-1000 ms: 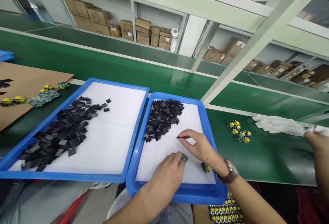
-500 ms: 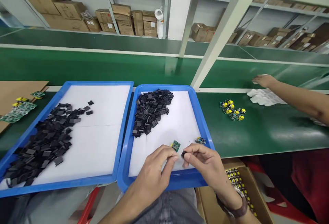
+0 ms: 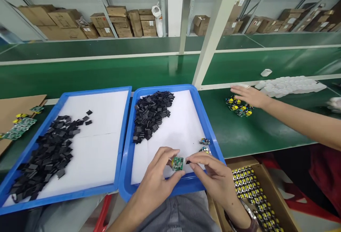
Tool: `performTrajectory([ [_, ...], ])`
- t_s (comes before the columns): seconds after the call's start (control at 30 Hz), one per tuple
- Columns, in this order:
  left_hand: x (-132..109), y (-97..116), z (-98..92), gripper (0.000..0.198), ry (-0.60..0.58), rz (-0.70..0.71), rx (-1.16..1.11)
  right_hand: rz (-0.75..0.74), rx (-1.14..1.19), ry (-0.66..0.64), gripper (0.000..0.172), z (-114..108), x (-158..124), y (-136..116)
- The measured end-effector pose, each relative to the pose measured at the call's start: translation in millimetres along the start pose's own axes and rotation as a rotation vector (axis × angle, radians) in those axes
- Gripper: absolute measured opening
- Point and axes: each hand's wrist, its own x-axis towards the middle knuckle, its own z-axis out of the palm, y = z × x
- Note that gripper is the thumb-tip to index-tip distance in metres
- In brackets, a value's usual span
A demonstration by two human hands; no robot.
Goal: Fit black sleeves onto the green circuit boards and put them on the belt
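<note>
Between the thumb and fingers of my left hand [image 3: 160,175] is a small green circuit board [image 3: 177,163] with a yellow part behind it. Close to its right, my right hand [image 3: 213,175] pinches a small black piece [image 3: 188,162], apart from the board. Both hands are over the near end of the right blue tray [image 3: 124,175]. A heap of flat black pieces [image 3: 151,113] covers that tray's far left part. Two small circuit boards, one a populated board [image 3: 204,141], lie by its right wall, the nearer one partly hidden by my right hand.
On the left, another blue tray [image 3: 123,129] holds black pieces [image 3: 48,154]. A co-worker's hand [image 3: 250,95] reaches over yellow-topped boards [image 3: 241,110]; white trays [image 3: 290,85] lie beyond. Below right stands a carton [image 3: 282,203] of boards. A pale post [image 3: 213,36] rises behind the trays.
My left hand has turned the circuit board to show its green face. A second board now lies by the tray's right wall. The co-worker's hand has moved left over the yellow-topped boards.
</note>
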Motion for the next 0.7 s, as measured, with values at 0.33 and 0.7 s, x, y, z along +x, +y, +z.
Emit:
performTrajectory([
  [0.33,-21,0,-13.8,0.045,-0.062,-0.179,-0.537,-0.008,0.075,-0.016,0.027,28,1,5],
  [0.7,-31,-10,-20.3,0.031,0.021,-0.148,-0.707,0.146,0.118,-0.089,0.016,37,-8,-18],
])
